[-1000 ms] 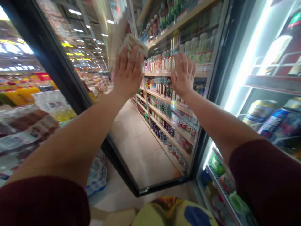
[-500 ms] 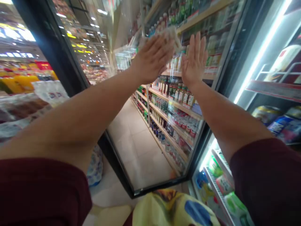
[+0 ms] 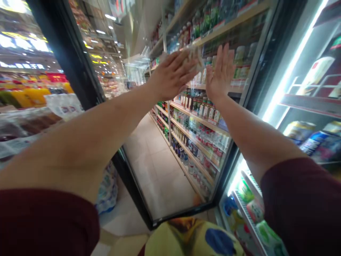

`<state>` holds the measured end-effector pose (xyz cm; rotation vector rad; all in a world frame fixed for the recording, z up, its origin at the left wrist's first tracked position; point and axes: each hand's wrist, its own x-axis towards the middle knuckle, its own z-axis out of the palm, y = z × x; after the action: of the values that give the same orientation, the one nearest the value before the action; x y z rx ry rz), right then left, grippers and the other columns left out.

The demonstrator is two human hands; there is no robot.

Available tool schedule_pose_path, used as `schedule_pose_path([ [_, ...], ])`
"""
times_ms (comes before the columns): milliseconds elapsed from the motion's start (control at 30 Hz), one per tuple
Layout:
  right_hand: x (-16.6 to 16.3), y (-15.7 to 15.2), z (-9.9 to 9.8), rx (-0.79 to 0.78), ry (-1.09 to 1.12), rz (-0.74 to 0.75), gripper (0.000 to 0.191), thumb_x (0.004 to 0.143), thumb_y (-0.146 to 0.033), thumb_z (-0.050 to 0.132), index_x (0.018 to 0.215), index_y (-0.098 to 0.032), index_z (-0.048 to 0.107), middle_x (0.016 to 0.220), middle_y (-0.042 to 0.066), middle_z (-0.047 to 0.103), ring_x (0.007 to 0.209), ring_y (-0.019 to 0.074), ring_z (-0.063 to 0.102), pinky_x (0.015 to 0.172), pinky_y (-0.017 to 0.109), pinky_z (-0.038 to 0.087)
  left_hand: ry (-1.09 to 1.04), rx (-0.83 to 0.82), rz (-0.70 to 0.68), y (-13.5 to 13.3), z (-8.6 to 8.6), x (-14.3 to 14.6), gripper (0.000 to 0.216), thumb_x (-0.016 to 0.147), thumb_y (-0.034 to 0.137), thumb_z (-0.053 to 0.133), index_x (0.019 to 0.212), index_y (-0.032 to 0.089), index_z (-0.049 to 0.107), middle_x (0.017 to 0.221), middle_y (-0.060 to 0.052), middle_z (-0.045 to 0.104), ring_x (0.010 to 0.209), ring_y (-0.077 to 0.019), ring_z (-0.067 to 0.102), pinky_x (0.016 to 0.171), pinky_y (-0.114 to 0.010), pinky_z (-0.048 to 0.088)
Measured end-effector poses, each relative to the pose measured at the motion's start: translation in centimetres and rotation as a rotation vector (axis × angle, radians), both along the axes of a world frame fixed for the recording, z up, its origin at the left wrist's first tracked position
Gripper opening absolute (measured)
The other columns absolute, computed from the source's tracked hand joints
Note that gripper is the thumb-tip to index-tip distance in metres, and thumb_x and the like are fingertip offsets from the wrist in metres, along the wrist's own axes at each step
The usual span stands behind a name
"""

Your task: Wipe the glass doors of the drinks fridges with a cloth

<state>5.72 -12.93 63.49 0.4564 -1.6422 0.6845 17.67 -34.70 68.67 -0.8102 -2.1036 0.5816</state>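
Note:
An open cooler door with a glass pane [image 3: 160, 177] in a black frame stands before me. High on the glass, my left hand [image 3: 173, 76] lies over a crumpled pale cloth [image 3: 195, 58], its fingers pressed along it. Part of the cloth is hidden under the hand and blurred. To the right of it, my right hand [image 3: 220, 76] has its fingers stretched upward, flat at the pane, with nothing in it.
Lit cooler shelves with drink cans [image 3: 317, 142] and packs [image 3: 265, 231] stand at my right. Shelves of bottles [image 3: 207, 110] and a tiled floor [image 3: 151, 149] show through the glass. Packaged goods [image 3: 23, 122] are at the left, and a patterned yellow cloth [image 3: 186, 238] is below me.
My left hand and the cloth have shifted slightly downward on the glass. The right hand stays flat at nearly the same place, and the camera view has tilted a little.

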Motion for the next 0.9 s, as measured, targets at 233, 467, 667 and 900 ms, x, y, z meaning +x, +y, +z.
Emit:
schedule_pose_path([
  [233,1.5,-0.1,-0.1,0.039,-0.033,-0.133,0.076,0.108,-0.061,0.007,0.170,-0.018,0.021,0.177,0.005,0.018,0.165,0.0247,0.012,0.132,0.061,0.017,0.356,0.521,0.042,-3.3,4.0,0.3,0.073,0.106,0.052,0.034,0.171,0.024,0.017,0.178,0.008,0.005,0.166,-0.0263,-0.005,0.138,-0.058,-0.004],
  [467,0.0,-0.2,-0.1,0.002,-0.015,-0.091,0.077,0.104,-0.068,0.002,0.170,-0.030,0.017,0.176,-0.005,0.021,0.166,0.0193,0.005,0.135,0.057,0.016,-0.004,-0.019,-0.015,-2.2,0.6,0.7,0.063,0.107,0.054,0.026,0.166,0.032,0.029,0.176,0.013,0.014,0.166,-0.0175,-0.002,0.138,-0.053,0.004],
  [667,0.4,-1.7,0.1,-0.066,-0.085,-0.117,0.080,0.104,-0.066,-0.004,0.171,-0.024,0.011,0.178,-0.001,0.012,0.165,0.0201,-0.004,0.134,0.061,0.005,0.431,0.376,0.130,-4.5,3.2,0.1,0.071,0.109,0.050,0.029,0.171,0.020,0.007,0.178,0.006,-0.011,0.156,-0.0109,-0.033,0.137,-0.047,-0.013],
  [900,2.3,-1.9,0.0,-0.032,-0.106,-0.174,0.076,0.107,-0.064,0.003,0.170,-0.025,0.021,0.178,0.002,0.014,0.165,0.0282,0.008,0.133,0.062,0.011,0.034,-0.042,0.009,-1.8,-2.1,0.5,0.063,0.109,0.052,0.025,0.168,0.029,0.024,0.177,0.006,0.011,0.165,-0.0213,-0.004,0.137,-0.055,0.006],
])
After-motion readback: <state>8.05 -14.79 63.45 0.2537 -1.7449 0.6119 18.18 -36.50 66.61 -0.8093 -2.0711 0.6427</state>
